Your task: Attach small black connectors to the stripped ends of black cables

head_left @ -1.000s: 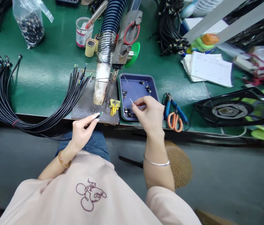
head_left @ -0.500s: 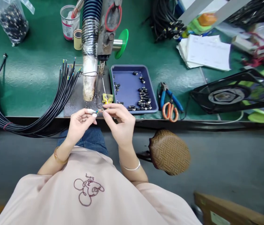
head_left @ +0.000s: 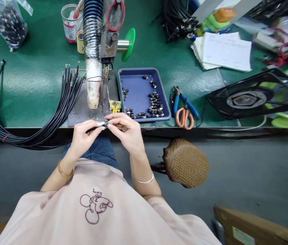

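Observation:
My left hand (head_left: pixel 84 136) pinches the end of a black cable at the table's front edge, with coloured wires at its tip. Fingertips of my right hand (head_left: pixel 126 131) meet it there, closed on a small metal-ended connector. Just above the hands are a yellow sponge (head_left: pixel 115 105) and the tip of a soldering tool (head_left: pixel 105 85) on a stand. A blue tray (head_left: pixel 136 90) of small black connectors lies to the right. On the left, a bundle of black cables (head_left: pixel 44 134) curves over the edge, its stripped ends resting on a dark plate (head_left: pixel 79 112).
A wrapped hose (head_left: pixel 93 47) hangs in front of the hands. Pliers (head_left: pixel 187 103) and orange-handled scissors (head_left: pixel 184 118) lie right of the tray, before a black fan (head_left: pixel 248 98). Behind are a plastic cup (head_left: pixel 69 29), a solder spool (head_left: pixel 128 45) and papers (head_left: pixel 227 51). A stool (head_left: pixel 186 163) stands below.
My fingertips have drawn closer together around the cable end and the connector. The white strand beside the sponge stands more upright. The whole view has shifted slightly.

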`<control>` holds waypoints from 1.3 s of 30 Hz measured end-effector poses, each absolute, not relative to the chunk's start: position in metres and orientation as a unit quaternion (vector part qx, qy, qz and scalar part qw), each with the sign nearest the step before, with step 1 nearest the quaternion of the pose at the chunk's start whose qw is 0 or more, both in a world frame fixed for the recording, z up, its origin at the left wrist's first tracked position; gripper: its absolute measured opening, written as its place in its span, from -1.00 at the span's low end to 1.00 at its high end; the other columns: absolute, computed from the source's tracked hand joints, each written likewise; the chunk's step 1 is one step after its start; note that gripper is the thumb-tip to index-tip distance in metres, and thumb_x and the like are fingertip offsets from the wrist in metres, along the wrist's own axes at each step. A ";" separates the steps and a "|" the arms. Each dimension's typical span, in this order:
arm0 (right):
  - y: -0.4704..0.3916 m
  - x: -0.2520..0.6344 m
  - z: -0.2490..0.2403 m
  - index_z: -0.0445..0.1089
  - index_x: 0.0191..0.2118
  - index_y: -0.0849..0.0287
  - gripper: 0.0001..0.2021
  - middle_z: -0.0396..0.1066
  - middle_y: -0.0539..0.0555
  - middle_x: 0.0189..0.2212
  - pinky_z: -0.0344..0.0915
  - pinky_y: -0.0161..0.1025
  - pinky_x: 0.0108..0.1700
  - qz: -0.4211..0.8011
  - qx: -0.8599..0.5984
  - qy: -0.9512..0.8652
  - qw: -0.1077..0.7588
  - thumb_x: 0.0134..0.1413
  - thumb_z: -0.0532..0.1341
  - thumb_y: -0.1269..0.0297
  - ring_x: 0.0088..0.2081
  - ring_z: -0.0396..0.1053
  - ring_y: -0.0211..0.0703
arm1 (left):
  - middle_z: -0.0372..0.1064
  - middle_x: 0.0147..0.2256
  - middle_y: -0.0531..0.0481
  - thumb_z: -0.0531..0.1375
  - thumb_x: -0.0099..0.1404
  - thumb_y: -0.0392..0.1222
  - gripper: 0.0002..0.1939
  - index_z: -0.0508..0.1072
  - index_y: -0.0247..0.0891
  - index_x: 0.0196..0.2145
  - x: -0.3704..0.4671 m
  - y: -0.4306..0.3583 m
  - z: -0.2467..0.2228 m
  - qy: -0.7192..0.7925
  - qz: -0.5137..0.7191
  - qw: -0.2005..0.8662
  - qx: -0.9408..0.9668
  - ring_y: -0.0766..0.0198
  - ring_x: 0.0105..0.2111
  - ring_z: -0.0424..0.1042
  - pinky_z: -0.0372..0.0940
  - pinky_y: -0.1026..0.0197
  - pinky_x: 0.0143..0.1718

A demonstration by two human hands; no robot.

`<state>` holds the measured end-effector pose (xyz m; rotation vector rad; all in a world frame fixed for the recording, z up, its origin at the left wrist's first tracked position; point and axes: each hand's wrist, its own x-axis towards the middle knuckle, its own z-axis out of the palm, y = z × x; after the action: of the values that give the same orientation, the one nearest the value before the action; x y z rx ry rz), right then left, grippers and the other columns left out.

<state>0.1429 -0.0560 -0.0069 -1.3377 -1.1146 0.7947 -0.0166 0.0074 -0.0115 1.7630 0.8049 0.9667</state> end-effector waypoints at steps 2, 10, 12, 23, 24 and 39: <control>-0.057 0.148 -0.006 0.50 -0.37 0.10 -0.91 0.55 0.06 -0.15 0.57 -0.23 -0.15 0.348 -0.576 -0.492 0.553 0.12 0.32 0.24 -0.20 0.54 -0.21 | 0.51 -0.48 -0.04 0.28 0.32 -0.20 -0.86 0.63 -0.26 -0.34 -0.019 0.009 -0.009 0.308 0.377 0.411 0.771 0.32 -0.53 0.37 0.25 0.28 -0.44; -0.061 0.140 -0.012 0.43 -0.42 0.12 -0.88 0.50 0.08 -0.09 0.58 -0.16 -0.08 0.357 -0.562 -0.451 0.595 0.12 0.31 0.27 -0.18 0.59 -0.15 | 0.52 -0.41 -0.07 0.18 0.38 -0.21 -0.83 0.54 -0.26 -0.34 -0.012 -0.003 -0.009 0.312 0.368 0.367 0.795 0.28 -0.45 0.45 0.31 0.27 -0.32; -0.062 0.132 -0.013 0.42 -0.42 0.11 -0.89 0.49 0.08 -0.08 0.57 -0.14 -0.05 0.319 -0.564 -0.453 0.612 0.13 0.29 0.32 -0.16 0.60 -0.14 | 0.46 -0.49 0.00 0.17 0.38 -0.19 -0.84 0.48 -0.27 -0.34 -0.009 -0.009 -0.008 0.340 0.367 0.433 0.749 0.34 -0.52 0.39 0.29 0.30 -0.38; -0.068 0.122 -0.017 0.42 -0.21 0.03 -0.87 0.54 0.08 -0.11 0.57 -0.10 -0.07 0.171 -0.582 -0.437 0.664 0.34 0.13 0.27 -0.11 0.57 -0.13 | 0.36 -0.66 0.12 0.40 0.08 0.20 -0.52 0.40 -0.27 -0.37 -0.009 0.002 0.003 0.365 0.312 0.722 0.498 0.55 -0.77 0.02 -0.12 0.40 -0.74; -0.068 0.123 -0.015 0.40 -0.22 0.04 -0.88 0.54 0.08 -0.11 0.58 -0.11 -0.08 0.170 -0.580 -0.438 0.666 0.35 0.12 0.27 -0.14 0.58 -0.14 | 0.36 -0.66 0.12 0.41 0.07 0.20 -0.52 0.40 -0.28 -0.37 -0.009 0.003 0.003 0.368 0.310 0.721 0.499 0.55 -0.77 0.02 -0.12 0.40 -0.74; -0.064 0.129 -0.004 0.46 -0.34 0.05 -0.89 0.62 0.05 -0.25 0.57 -0.14 -0.18 0.086 -0.598 -0.540 0.586 0.21 0.24 0.37 -0.23 0.59 -0.13 | 0.35 -0.63 0.12 0.43 0.06 0.15 -0.56 0.48 -0.29 -0.38 -0.004 0.003 -0.001 0.396 0.325 0.680 0.525 0.52 -0.71 0.10 0.02 0.37 -0.69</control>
<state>0.1292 -0.0638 -0.0041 -1.3951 -1.2579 0.1998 -0.0040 0.0026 -0.0013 1.1798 0.8893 0.7288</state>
